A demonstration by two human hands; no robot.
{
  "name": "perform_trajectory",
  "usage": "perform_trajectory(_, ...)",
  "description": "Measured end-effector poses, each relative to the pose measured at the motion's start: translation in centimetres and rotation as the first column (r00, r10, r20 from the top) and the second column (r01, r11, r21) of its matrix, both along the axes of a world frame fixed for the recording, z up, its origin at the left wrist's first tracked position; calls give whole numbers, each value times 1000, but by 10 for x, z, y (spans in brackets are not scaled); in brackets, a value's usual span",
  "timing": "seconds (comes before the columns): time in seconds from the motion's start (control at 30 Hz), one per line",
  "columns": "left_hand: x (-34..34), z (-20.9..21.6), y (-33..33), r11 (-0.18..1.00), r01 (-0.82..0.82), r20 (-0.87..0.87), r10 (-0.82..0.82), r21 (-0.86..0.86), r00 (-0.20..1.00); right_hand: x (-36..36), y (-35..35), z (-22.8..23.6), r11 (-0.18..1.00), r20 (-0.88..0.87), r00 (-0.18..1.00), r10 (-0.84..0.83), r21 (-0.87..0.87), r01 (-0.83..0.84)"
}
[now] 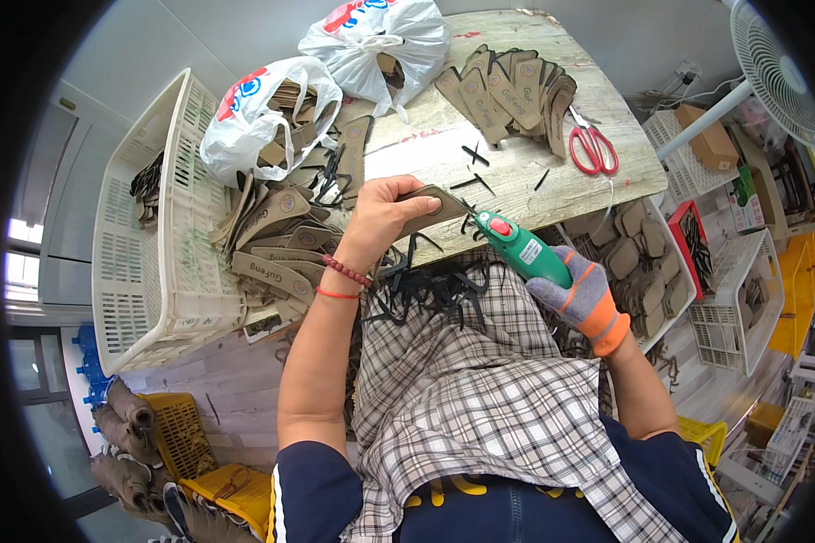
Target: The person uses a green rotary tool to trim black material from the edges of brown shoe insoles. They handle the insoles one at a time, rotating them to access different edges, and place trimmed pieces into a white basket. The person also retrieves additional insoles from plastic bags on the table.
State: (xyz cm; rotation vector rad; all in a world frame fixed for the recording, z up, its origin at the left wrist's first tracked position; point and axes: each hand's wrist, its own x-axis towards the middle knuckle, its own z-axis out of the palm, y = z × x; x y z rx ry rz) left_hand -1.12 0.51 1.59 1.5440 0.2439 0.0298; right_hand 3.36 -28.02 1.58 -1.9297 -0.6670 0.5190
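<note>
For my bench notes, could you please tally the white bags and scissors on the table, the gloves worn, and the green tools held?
White bags: 2
Scissors: 1
Glove: 1
Green tool: 1
Total: 5

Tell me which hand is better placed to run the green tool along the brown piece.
Probably the right: the gloved right hand grips the green tool, its tip close to the edge of the brown piece. The bare left hand is occupied, pinching that piece.

Piece (441, 203) left of power tool (527, 252) — scissors (591, 138) beyond, on table (598, 86)
</note>
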Motion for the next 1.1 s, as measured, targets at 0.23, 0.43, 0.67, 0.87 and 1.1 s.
perform_trajectory(0.23, 1, 0, -3, 1000, -25, 34, 25, -8, 999, -1, 0, -3, 999, -14, 1000, -7, 32, 7)
perform_trajectory(0.43, 2, 0, -2, 1000, -2, -3, 2, 27, 1000, 0, 0, -1, 1000, -7, 1000, -3, 16, 3)
perform_trajectory(0.67, 5, -4, -4, 998, 65, -39, -64, 26, 997, 3, 1, -2, 1000, -7, 1000, 8, 19, -8)
perform_trajectory(0.87, 9, -11, -11, 992, 116, -63, -112, 51, 992, 4, 7, -2, 999, -14, 1000, -16, 30, 16)
perform_trajectory(1.1, 18, -29, 31, 760, -568, 327, 475, 316, 817, 4, 10, -7, 988, -45, 989, -142, 63, 144)
